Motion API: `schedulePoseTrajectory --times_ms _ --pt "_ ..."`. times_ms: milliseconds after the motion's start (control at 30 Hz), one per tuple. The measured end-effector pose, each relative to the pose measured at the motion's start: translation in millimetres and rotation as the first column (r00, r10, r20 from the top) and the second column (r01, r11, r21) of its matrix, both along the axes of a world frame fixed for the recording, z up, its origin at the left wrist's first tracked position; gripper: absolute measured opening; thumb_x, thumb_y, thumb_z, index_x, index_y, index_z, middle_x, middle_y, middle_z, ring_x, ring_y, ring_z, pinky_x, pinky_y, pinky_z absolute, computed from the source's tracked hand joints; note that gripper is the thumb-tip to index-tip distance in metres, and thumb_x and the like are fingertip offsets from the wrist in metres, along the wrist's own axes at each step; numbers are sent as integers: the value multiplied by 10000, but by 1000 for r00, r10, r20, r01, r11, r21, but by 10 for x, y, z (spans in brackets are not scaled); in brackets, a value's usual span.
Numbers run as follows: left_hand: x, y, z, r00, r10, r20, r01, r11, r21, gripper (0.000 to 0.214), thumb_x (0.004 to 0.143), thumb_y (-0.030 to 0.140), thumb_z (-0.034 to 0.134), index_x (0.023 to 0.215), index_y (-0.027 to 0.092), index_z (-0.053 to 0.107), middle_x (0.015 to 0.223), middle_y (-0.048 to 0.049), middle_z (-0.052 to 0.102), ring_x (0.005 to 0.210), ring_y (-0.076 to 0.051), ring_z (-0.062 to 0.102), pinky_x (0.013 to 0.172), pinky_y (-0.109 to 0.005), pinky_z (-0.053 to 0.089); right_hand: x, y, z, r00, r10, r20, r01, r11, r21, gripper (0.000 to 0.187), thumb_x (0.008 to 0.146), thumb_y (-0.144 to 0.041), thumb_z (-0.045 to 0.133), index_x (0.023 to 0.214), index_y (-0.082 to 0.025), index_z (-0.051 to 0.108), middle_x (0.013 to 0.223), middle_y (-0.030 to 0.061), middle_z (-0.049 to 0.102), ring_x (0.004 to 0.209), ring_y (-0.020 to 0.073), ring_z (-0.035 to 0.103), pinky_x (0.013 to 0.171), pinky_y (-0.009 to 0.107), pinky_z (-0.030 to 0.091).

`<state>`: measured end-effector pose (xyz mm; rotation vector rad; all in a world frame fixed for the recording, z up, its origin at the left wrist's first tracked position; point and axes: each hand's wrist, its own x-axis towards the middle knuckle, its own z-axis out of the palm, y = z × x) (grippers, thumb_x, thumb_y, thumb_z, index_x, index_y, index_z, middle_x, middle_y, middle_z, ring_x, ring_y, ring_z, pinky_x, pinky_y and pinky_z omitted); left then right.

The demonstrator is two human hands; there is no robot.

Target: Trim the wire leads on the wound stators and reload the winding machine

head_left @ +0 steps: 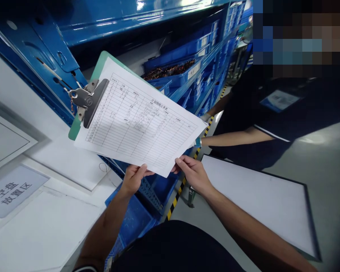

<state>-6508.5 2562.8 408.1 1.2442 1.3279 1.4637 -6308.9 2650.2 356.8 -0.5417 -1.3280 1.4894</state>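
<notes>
A green clipboard (74, 130) hangs tilted in front of the blue shelving, its metal clip (92, 102) clamping printed sheets. The top sheet (136, 124) is a table with numbered rows and some handwriting. My left hand (133, 177) pinches the lower edge of the sheets, thumb on top. My right hand (194, 172) grips them near their lower right corner. The fingers of both hands are partly hidden under the paper. A string (72, 102) runs at the clip's end.
Blue bins (187, 71) stand on the blue rack (147, 19), one filled with copper-coloured pieces. At right a person (272, 109) reaches toward the rack. A white-topped cart (260, 200) stands beside me. A white surface (39, 230) with a sign (15, 190) lies at left.
</notes>
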Motion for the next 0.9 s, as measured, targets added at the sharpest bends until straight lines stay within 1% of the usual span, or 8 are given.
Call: schedulePoseTrajectory --times_ms 267,400,500,600,700,767,833,900 --pt "-41 9 -20 1000 17 -11 -17 1000 -12 356 826 479 723 932 142 764 999 -90 798 993 -289 752 871 -457 637 -4 2 9 1000 19 9 -19 1000 -7 417 886 -576 647 775 -174 663 691 26 695 649 144 637 648 271 530" --pt "-85 9 -59 999 29 -24 -29 999 -21 362 825 491 718 935 148 759 971 -80 798 989 -282 752 870 -445 637 -31 -11 -110 998 53 44 -50 997 -54 456 880 -620 624 830 -169 673 763 42 716 679 147 653 668 275 533" --pt "-121 -20 -80 998 51 -39 -52 998 -31 391 829 501 709 973 141 758 961 -88 797 975 -282 753 862 -436 637 -93 -133 -392 986 126 108 -113 987 -117 511 881 -667 578 895 -165 676 864 69 736 702 154 666 664 282 535" --pt "-170 -86 -82 994 88 -61 -90 995 -44 418 824 513 707 968 124 757 937 -104 796 917 -279 760 813 -421 642 -178 -372 -839 943 253 215 -213 957 -195 569 865 -712 540 861 -159 673 824 80 733 670 164 663 621 285 521" --pt "-257 -175 -85 982 160 -96 -165 985 -42 428 813 525 710 957 123 750 913 -100 792 854 -259 756 761 -387 638 -233 -622 -1317 850 411 330 -330 903 -274 620 808 -761 540 742 -157 665 722 85 716 604 185 651 545 286 486" --pt "-345 -238 -105 968 219 -126 -225 974 -36 433 808 534 708 963 131 745 901 -86 788 822 -241 746 745 -368 627 -240 -735 -1565 774 499 390 -398 862 -314 596 784 -740 574 694 -158 670 700 87 715 591 188 644 549 290 475" --pt "-447 -299 -141 947 279 -156 -286 958 -25 435 810 541 702 966 137 740 874 -65 780 790 -219 730 754 -355 611 -235 -793 -1730 716 551 430 -440 833 -335 542 801 -683 589 698 -160 687 725 84 724 623 182 645 601 292 480" --pt "-544 -359 -184 921 341 -187 -348 937 -6 428 825 544 684 966 143 735 846 -45 769 787 -201 712 782 -341 589 -237 -812 -1823 679 576 455 -462 817 -344 496 828 -635 582 740 -161 700 760 75 728 650 169 640 648 292 481"
